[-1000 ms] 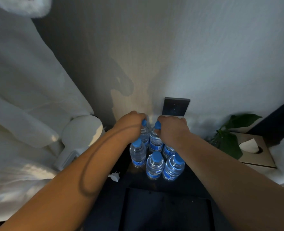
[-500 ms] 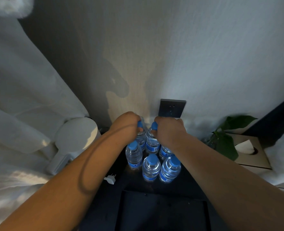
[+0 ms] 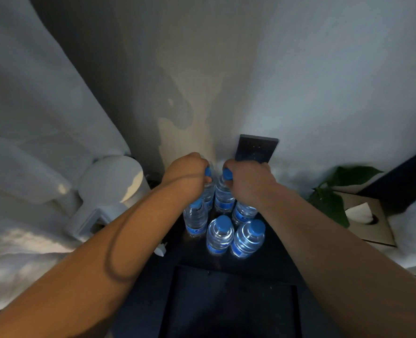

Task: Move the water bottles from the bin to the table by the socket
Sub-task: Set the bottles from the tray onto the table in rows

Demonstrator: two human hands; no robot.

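Several clear water bottles with blue caps and labels stand grouped on a dark table (image 3: 270,257) against the wall, below a dark socket plate (image 3: 257,148). My left hand (image 3: 186,174) is closed over the cap of a back-row water bottle (image 3: 208,191). My right hand (image 3: 247,179) grips the cap of the bottle beside it (image 3: 224,198). Both held bottles stand upright at the back of the group. In front stand a left bottle (image 3: 196,219), a middle bottle (image 3: 220,234) and a right bottle (image 3: 248,237). Another bottle (image 3: 243,213) is partly hidden under my right wrist.
A white kettle-like appliance (image 3: 109,184) sits left of the table, with a small white plug (image 3: 160,251) near it. White curtain fabric (image 3: 31,118) hangs at the left. A green plant (image 3: 333,193) and a tissue box (image 3: 365,218) stand at the right.
Both hands stay closed on the two back bottles' caps. The group of bottles has not visibly shifted; only the head view moves slightly.
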